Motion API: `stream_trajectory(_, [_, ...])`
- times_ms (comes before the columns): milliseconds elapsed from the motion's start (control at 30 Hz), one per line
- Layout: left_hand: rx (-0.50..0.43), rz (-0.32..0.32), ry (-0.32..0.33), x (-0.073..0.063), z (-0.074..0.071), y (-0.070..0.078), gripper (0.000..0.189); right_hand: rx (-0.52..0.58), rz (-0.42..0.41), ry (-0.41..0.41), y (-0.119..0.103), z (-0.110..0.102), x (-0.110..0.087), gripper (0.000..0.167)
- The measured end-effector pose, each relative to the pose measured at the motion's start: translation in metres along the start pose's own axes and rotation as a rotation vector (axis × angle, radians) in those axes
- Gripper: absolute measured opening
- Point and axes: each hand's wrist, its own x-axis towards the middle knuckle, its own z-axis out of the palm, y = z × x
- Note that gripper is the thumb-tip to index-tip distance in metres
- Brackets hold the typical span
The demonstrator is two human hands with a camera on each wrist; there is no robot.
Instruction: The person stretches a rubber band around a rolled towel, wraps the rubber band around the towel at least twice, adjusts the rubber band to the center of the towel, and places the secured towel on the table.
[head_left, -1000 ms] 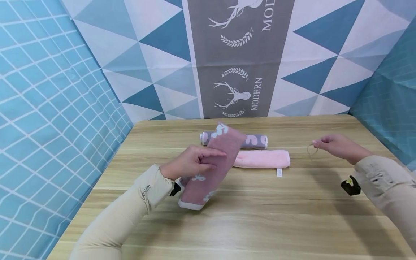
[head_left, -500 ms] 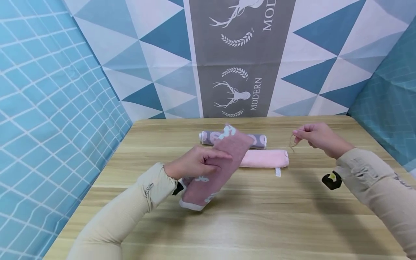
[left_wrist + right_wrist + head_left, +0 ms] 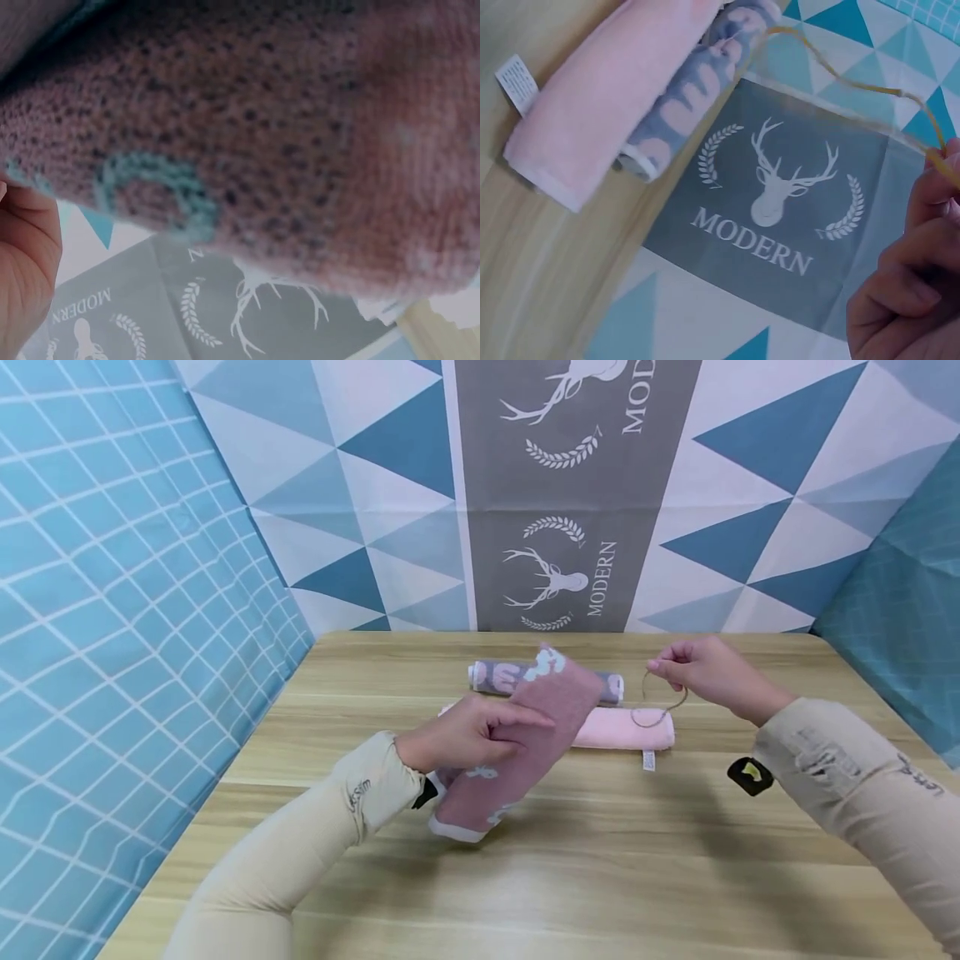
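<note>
My left hand pinches a dusty-pink towel with white motifs between thumb and fingers. The towel hangs slanted above the table, and its speckled side fills most of the left wrist view. My right hand pinches a thin tan rubber band, which dangles in a long loop near the right end of a rolled light-pink towel. Behind that roll lies a rolled grey-purple towel with pink shapes. The held towel hides part of both rolls in the head view.
The wooden table reaches back to a patterned cloth wall. A blue gridded curtain borders the left side, and a teal one the right. A white label sticks out from the light-pink roll.
My right hand has moved left with the rubber band, which now hangs by the rolls' right ends. My left hand keeps hold of the towel, nearly still; the head view has shifted slightly.
</note>
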Motion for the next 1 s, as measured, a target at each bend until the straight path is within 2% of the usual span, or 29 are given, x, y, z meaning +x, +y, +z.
stream_trajectory(233, [0.008, -0.049, -0.114, 0.010, 0.011, -0.001, 0.045, -0.064, -0.017, -0.028, -0.022, -0.002, 0.004, 0.028])
stream_trajectory(433, [0.049, -0.053, -0.164, 0.020, 0.018, -0.002, 0.048, -0.073, -0.056, -0.030, -0.041, 0.002, 0.007, 0.026])
stream_trajectory(667, [0.124, -0.064, -0.175, 0.027, 0.020, -0.004, 0.049, -0.049, -0.094, -0.010, -0.059, 0.010, 0.011, 0.022])
stream_trajectory(900, [0.141, -0.044, -0.143, 0.027, 0.019, -0.009, 0.046, -0.014, -0.087, -0.095, -0.068, 0.013, 0.008, 0.015])
stream_trajectory(1000, [0.139, -0.025, -0.126, 0.026, 0.018, -0.010, 0.044, -0.009, -0.141, -0.094, -0.068, 0.011, 0.006, 0.013])
